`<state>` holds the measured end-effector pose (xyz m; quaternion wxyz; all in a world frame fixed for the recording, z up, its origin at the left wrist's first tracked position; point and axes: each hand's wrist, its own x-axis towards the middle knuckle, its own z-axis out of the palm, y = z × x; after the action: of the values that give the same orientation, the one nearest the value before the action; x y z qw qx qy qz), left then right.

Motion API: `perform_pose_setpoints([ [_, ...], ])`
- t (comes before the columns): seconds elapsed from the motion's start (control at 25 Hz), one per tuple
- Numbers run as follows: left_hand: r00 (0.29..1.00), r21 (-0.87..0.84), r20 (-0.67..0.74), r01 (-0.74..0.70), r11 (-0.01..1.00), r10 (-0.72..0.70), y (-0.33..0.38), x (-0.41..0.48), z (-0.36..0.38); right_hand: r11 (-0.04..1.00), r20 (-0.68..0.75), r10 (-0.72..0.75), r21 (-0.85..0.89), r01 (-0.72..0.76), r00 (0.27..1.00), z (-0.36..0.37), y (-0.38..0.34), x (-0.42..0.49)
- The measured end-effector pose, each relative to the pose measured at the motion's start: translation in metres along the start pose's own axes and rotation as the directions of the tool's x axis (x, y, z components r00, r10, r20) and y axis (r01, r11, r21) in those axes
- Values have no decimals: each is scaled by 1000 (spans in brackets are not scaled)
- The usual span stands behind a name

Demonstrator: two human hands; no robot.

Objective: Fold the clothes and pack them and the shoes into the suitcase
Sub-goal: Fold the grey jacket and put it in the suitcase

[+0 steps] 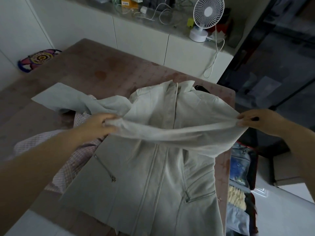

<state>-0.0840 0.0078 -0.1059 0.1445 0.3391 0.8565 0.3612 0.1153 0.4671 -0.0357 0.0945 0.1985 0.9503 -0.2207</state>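
Brown-pink bed cover (95,65) with a faint star print carries everything. Left to right:

- Far left corner: multicoloured crochet bag (38,59), half over the edge.
- Left edge, near side: pink checked shirt (68,167), crumpled, partly under the jacket.
- Pale grey-green jacket (153,176) lies front up near the bed's right edge, collar (177,87) away from the camera, hem toward it. Front zip is closed. Two slanted pocket zips show, one on each side. Fabric is thin and lightly creased.
- Free sleeve (58,97) lies flat, out toward the left edge, over the shirt.
- Left hand (98,124): fingers curled, clamped on bunched cloth at one end of the other sleeve (179,132).
- That sleeve is lifted off the jacket and stretched taut across the chest between both hands.
- White fan (207,12) stands on the counter behind the bed, cable hanging down the cabinet front.
- Right hand (259,121): thumb and fingers pinch the sleeve's other end, just past the bed's right edge.
- Suitcase (253,169) lies open on the floor against the right edge, with blue, yellow and pale items already inside.
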Motion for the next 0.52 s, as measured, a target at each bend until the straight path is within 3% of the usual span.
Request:
perform_pose_setpoints([
  [0.08, 966, -420, -7, 231, 878, -258, 9, 29, -7, 984, -53, 123, 133, -115, 991, -5, 2, 4],
  [0.16, 891, -594, -39, 343, 728, -452, 11, 60, -15, 943, -110, 222, 275, -185, 969, 0, -4, 9],
  [0.28, 841, -361, -167, 433, 826, -514, 5, 97, 6, 892, -220, 372, 353, -282, 902, 25, -11, 23],
  [0.4, 827, -209, -203, 486, 849, -524, -4, 94, 31, 872, -375, 477, 315, -374, 795, 53, -25, 29],
  [0.48, 794, -191, -309, 488, 852, -524, -13, 78, 30, 921, -534, 383, 161, -354, 754, 77, -42, 23],
  [0.52, 763, -170, -368, 507, 845, -532, -22, 68, 25, 966, -585, 205, -5, -257, 784, 93, -54, 18],
])
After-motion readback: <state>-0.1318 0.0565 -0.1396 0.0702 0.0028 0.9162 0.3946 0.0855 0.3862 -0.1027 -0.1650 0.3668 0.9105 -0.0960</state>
